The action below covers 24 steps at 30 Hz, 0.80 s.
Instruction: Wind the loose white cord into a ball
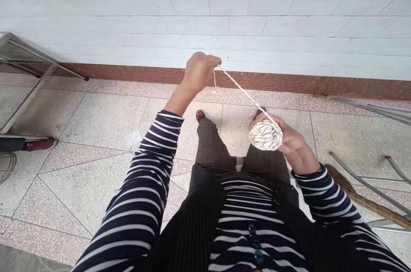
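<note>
My right hand (290,141) is closed around a ball of white cord (266,136) with dark flecks, held in front of my right thigh. From the ball a strand of cord (241,88) runs taut up and to the left. Its other end is pinched in the fingers of my left hand (201,70), which is raised higher, before the tiled wall. A short loose tail of the cord (215,79) hangs below the left fingers. The fingers of the right hand are partly hidden behind the ball.
A white tiled wall (212,28) with a red-brown skirting stands ahead. At left are a metal-framed table (32,55) and another person's shoe (41,144). A broom (369,203) and metal tube legs (359,177) lie at right. A pale scrap (132,139) rests on the floor.
</note>
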### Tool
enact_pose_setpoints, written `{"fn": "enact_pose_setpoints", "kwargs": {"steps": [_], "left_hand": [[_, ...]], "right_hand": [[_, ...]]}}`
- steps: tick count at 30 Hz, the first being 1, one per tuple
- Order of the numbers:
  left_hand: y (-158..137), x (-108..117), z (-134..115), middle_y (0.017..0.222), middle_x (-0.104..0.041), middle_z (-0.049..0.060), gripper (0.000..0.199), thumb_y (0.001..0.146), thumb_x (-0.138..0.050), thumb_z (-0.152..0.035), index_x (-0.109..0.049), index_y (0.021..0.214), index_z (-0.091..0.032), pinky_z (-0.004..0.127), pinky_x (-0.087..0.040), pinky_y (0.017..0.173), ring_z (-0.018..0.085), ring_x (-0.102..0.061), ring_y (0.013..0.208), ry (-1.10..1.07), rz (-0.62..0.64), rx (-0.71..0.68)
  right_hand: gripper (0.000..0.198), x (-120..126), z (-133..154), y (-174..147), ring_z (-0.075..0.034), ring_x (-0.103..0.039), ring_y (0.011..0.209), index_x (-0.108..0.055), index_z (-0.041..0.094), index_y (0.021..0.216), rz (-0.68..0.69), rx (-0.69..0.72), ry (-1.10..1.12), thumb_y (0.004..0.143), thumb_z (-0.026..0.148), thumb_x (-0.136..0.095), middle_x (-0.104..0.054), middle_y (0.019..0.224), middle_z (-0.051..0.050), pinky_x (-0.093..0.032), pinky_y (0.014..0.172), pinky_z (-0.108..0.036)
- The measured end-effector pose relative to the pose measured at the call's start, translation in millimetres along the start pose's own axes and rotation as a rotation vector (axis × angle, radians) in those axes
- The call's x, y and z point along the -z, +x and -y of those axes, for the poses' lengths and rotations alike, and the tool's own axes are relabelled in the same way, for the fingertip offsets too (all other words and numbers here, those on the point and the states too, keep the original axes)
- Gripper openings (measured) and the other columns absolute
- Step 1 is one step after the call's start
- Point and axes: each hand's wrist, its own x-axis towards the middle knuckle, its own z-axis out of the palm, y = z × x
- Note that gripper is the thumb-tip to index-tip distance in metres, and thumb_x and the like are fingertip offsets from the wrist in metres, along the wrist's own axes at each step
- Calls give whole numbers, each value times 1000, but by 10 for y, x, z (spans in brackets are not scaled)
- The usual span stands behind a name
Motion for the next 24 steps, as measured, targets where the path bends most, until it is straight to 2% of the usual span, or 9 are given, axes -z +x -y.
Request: {"fn": "enact_pose_setpoints", "kwargs": {"steps": [3, 5, 8, 12, 16, 18, 20, 22, 24], "left_hand": [[39, -11, 31, 101, -76, 5, 28, 100, -47, -19, -74, 105, -22, 38, -50, 96, 19, -68, 98, -18, 25, 42], [-64, -198, -7, 106, -76, 4, 28, 101, -48, -21, -75, 105, -24, 38, -51, 95, 19, -68, 99, -76, 88, 102], [-349, -620, -92, 109, -76, 6, 26, 100, -51, -26, -76, 103, -19, 38, -53, 94, 20, -69, 99, -232, 261, 188], [-730, -1049, -110, 99, -77, 8, 26, 96, -50, -19, -76, 93, -14, 32, -53, 87, 19, -70, 88, -385, 434, 294], [-951, -1149, 49, 91, -77, 7, 28, 91, -49, -14, -73, 78, -15, 28, -52, 80, 19, -70, 84, -350, 520, 362], [-1016, -1150, 101, 94, -77, 8, 26, 91, -50, -14, -76, 87, -15, 29, -51, 84, 21, -71, 89, -247, 562, 423], [-1066, -1161, 50, 104, -77, 10, 27, 90, -55, -14, -76, 107, -15, 33, -51, 91, 24, -71, 97, -185, 627, 473], [-1102, -1187, -139, 121, -74, 12, 38, 88, -63, -16, -70, 126, -18, 36, -48, 100, 26, -69, 109, -261, 667, 466], [-1116, -1212, -442, 132, -69, 12, 53, 86, -71, -19, -63, 138, -21, 39, -45, 108, 26, -65, 120, -494, 638, 391]], "right_hand": [[57, 44, 3, 0, -18, -66, 77, -72, 23, 102, -73, 57, 20, 49, 30, -92, -70, 93, -3, -55, 63, -27], [56, 103, -36, -28, -19, -65, 75, -71, 26, 106, -126, 74, 21, 53, 32, -88, -70, 98, -4, -53, 55, -27], [54, 195, -79, -137, -19, -64, 72, -69, 29, 110, -237, 79, 5, 58, 31, -82, -70, 108, -5, -50, 48, -27], [51, 295, -3, -368, -26, -69, 88, -69, 32, 113, -397, 120, -67, 63, 38, -79, -69, 121, -6, -57, 55, -34], [49, 359, 126, -528, -29, -70, 93, -70, 33, 113, -494, 158, -128, 65, 38, -78, -70, 125, -6, -59, 58, -37], [49, 362, 157, -530, -25, -70, 82, -71, 31, 109, -486, 141, -107, 60, 29, -80, -73, 114, -5, -58, 56, -34], [50, 338, 154, -473, -20, -69, 71, -72, 29, 106, -441, 100, -84, 57, 21, -80, -75, 100, -4, -55, 53, -31], [51, 294, 115, -362, -18, -67, 65, -72, 27, 107, -393, 34, -81, 58, 15, -80, -75, 91, -3, -53, 51, -28], [49, 243, 41, -221, -16, -66, 62, -71, 25, 107, -372, -38, -85, 60, 14, -81, -75, 85, -2, -51, 51, -26]]}}
